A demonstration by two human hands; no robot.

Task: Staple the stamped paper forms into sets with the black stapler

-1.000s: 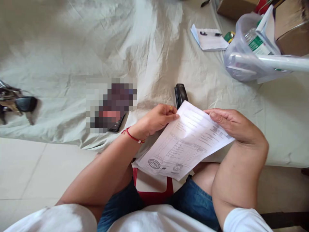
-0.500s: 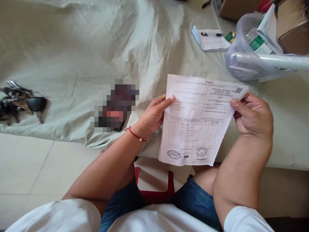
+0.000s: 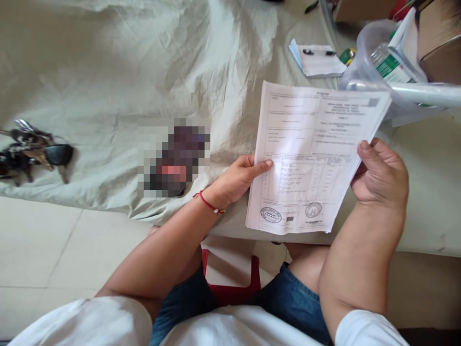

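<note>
We hold a printed document [image 3: 309,158] upright between both hands, above the near edge of the cloth-covered surface [image 3: 108,86]. Our left hand [image 3: 239,180] pinches the sheet's left margin, thumb on the printed face near mid-height, remaining fingers behind the paper. Our right hand [image 3: 380,173] pinches the right margin, thumb tip on the front and fingers curled behind.

The sheet's long axis runs from 6 o'clock to 12 o'clock, leaning slightly toward 1 o'clock. Most of the page extends toward 12 o'clock from both grips; the stamped lower edge hangs toward 6 o'clock, over the lap. Both hands are in contact, so neither is nearer.

Containers: at 1 o'clock of the sheet, a clear plastic bag [image 3: 363,57] holds a bottle with a green label [image 3: 387,65]; its other contents cannot be identified. Cardboard boxes [image 3: 439,43] stand beyond it, contents hidden.

At 12 o'clock lies a notepad [image 3: 319,65] carrying a pen [image 3: 319,52]. At 9 o'clock, well apart, rests a bunch of keys [image 3: 34,151].
</note>
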